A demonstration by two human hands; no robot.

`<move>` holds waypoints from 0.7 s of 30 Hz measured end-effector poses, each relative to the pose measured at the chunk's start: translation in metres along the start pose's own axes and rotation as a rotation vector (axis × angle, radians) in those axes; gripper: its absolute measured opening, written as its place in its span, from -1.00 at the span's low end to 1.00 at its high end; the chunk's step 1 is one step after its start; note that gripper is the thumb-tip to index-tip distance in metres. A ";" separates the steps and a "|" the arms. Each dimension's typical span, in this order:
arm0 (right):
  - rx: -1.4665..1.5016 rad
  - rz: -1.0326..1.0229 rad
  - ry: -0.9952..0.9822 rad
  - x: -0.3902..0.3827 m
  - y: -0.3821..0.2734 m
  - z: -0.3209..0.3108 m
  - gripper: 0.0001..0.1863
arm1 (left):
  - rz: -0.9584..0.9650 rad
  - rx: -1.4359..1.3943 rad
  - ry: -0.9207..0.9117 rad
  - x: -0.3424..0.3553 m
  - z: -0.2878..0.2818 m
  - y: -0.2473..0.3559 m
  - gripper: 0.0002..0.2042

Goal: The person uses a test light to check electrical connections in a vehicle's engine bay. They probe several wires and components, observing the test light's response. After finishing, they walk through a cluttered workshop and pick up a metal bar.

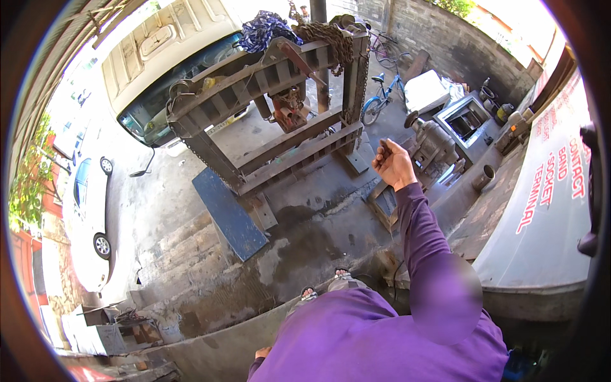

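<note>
My right hand [396, 167] is raised ahead of me on an outstretched purple sleeve. Its fingers are curled together, with a small dark bit at their tips that I cannot make out. Only a little of my left hand [262, 352] shows, low by my side, and its fingers are mostly hidden. To the left of my right hand stands a heavy steel press frame [286, 167], with a reddish jack-like part [290, 118] hanging in its middle. A rusty chain [324, 37] and a blue-and-white cloth [267, 30] lie on its top beam.
A blue steel plate [229, 213] leans by the frame's foot. Beyond my right hand are a greasy machine housing [434, 143], an open metal box [463, 120] and a blue bicycle [384, 95]. A van [168, 48] and a white car [89, 216] stand left. A printed banner [547, 191] hangs right.
</note>
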State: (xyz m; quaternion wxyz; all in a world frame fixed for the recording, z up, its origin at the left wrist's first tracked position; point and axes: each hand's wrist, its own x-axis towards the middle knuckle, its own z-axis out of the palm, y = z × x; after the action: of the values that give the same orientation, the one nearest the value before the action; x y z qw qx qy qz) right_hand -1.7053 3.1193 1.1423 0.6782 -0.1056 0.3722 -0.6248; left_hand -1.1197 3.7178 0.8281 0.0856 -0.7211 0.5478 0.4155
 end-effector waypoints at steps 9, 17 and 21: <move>-0.066 0.185 0.032 0.029 0.035 -0.015 -0.72 | -0.576 -1.247 0.296 0.042 -0.093 0.108 -0.81; -0.441 0.479 0.080 0.013 0.149 -0.089 -0.73 | -0.560 -1.199 0.289 0.046 -0.099 0.146 -0.69; -2.355 -0.231 -1.164 -0.014 0.198 -0.260 -0.81 | -0.544 -1.148 0.243 0.038 -0.051 0.135 -0.68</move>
State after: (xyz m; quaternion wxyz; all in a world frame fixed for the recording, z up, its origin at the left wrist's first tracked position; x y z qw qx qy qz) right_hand -1.7177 3.2548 0.8445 0.1843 -0.9114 0.3344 0.1534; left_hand -1.2083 3.6090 0.8795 -0.2741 -0.8071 0.0420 0.5212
